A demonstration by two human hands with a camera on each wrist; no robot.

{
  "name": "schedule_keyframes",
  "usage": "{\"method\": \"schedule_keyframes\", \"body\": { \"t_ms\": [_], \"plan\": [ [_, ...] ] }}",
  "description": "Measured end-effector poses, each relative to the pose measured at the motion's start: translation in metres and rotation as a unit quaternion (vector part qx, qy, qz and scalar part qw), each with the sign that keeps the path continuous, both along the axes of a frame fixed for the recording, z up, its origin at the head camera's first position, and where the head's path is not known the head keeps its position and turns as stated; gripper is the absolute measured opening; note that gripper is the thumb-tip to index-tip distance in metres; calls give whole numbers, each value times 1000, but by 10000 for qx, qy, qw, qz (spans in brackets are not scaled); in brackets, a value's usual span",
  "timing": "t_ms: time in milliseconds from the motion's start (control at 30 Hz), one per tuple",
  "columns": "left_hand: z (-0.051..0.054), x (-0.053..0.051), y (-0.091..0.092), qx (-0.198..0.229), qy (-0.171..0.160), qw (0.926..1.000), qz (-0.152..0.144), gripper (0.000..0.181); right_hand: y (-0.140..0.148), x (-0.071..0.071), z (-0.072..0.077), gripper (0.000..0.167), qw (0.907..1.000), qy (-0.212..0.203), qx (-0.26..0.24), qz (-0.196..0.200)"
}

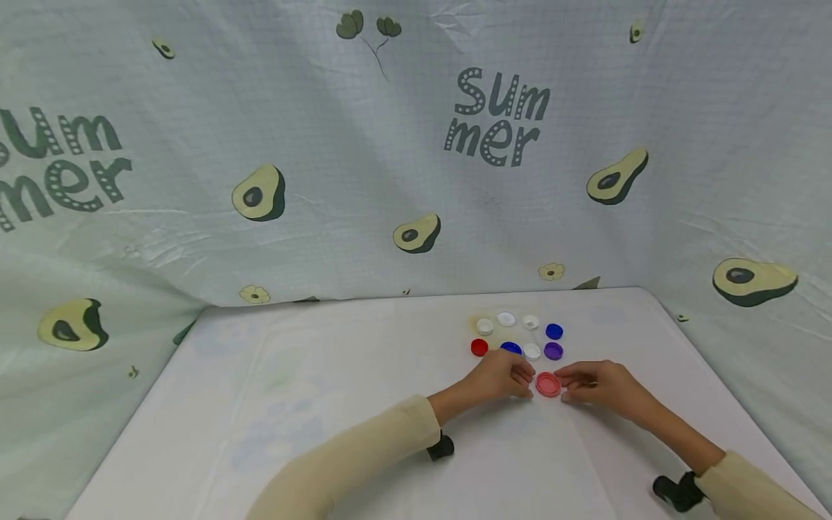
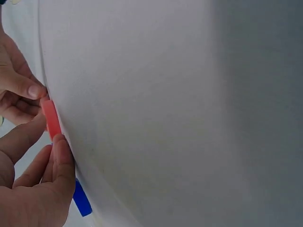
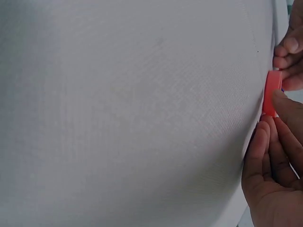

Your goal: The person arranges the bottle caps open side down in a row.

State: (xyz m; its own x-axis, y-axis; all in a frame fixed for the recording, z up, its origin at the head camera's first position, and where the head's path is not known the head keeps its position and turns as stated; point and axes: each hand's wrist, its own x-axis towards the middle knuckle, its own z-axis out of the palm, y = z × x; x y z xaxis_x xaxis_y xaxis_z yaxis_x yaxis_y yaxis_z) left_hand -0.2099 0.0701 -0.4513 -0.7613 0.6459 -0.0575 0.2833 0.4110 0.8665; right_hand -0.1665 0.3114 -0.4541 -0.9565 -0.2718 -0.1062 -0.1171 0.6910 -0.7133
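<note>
A pinkish-red round bottle cap (image 1: 548, 384) lies flat on the white table between the two hands. My left hand (image 1: 497, 375) is at its left side, thumb and fingers spread and pointing toward the rim. From the other side my right hand (image 1: 604, 388) reaches in, its fingertips at the cap's right edge. Both wrist views show the cap edge-on, with fingertips of both hands around it. Whether the left fingertips touch it I cannot tell. Just behind the left hand is a blue cap (image 1: 511, 348), partly covered by that hand.
Behind the hands lie more caps: a red one (image 1: 479, 347), a purple one (image 1: 553, 351), a blue one (image 1: 554, 331) and several white ones (image 1: 505, 319). A printed cloth (image 1: 351, 159) hangs behind the table (image 1: 312, 361).
</note>
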Motion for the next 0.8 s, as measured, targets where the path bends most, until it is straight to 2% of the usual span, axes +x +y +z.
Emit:
{"method": "schedule_keyframes", "body": {
  "t_ms": [167,333,500,700,800],
  "plan": [
    [-3,-1,9,-53,274,9996,-25,29,-5,-2,-2,40,9999,-121,-27,-113],
    [-7,0,17,-10,478,9987,174,27,-7,1,-1,40,9993,-91,77,-356],
    [-2,5,17,20,419,9985,339,26,-8,3,-5,39,9989,-75,78,-460],
    [-1,5,17,20,450,9985,299,24,-7,4,-8,37,9987,156,200,-442],
    [1,7,18,99,343,9988,347,23,-3,8,-5,41,9986,231,133,-447]
  ]
}}
